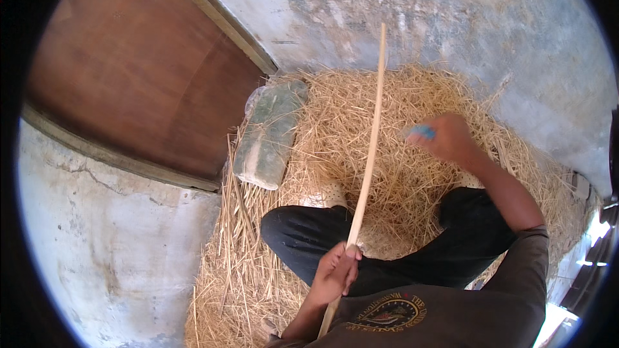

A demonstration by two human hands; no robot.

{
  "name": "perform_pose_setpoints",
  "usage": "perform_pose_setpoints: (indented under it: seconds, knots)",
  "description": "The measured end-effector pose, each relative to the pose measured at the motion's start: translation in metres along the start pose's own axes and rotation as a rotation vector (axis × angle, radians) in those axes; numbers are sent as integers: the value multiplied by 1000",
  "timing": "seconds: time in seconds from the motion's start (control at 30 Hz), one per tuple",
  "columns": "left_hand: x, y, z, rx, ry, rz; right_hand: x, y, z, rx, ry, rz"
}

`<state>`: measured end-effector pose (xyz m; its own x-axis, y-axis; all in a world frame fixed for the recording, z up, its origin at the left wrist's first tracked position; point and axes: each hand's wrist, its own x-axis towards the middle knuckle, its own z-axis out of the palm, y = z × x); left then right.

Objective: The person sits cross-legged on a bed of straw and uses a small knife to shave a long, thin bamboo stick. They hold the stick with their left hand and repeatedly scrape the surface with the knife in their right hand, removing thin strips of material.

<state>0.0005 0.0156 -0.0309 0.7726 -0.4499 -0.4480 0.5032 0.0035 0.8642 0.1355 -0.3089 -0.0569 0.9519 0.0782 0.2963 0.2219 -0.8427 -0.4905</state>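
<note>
A long, pale, slightly curved strip of wood or bamboo [374, 132] runs from my lap up toward the wall. My left hand [336, 270] is closed around its lower part, close to my body. Out to the right, above the straw, my right hand [448, 140] is raised apart from the strip. Its fingers are closed, blurred by motion, with a small blue thing [420, 132] at them whose kind I cannot make out.
Straw shavings [406, 100] are heaped around my crossed legs [387, 270]. A worn grey-green block [269, 132] lies left of the strip, beside a brown door panel [142, 71] in a wooden frame. A stained plaster wall [451, 26] stands behind.
</note>
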Motion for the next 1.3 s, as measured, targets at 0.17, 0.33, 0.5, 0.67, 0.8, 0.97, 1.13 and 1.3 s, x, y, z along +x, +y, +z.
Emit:
perform_pose_setpoints:
  seconds: [0.17,0.33,0.5,0.67,0.8,0.97,1.13,1.3]
  knots:
    - [17,24,14,-40,-96,84,-25,-68,12,-28,-191,-241]
    - [21,29,20,-39,-88,87,-12,-48,4,-78,-110,-173]
    - [18,28,17,-22,-73,103,-24,-66,18,-85,-30,-337]
    - [15,28,13,45,-46,123,2,-41,22,-164,-6,-213]
    - [9,27,13,61,-35,105,12,-33,13,-214,0,-205]
    - [5,29,14,69,-28,93,15,-28,15,-217,57,-227]
    - [1,21,13,55,-76,101,31,-2,4,-296,-2,-14]
    - [-3,16,19,30,-86,22,48,17,-4,-272,43,334]
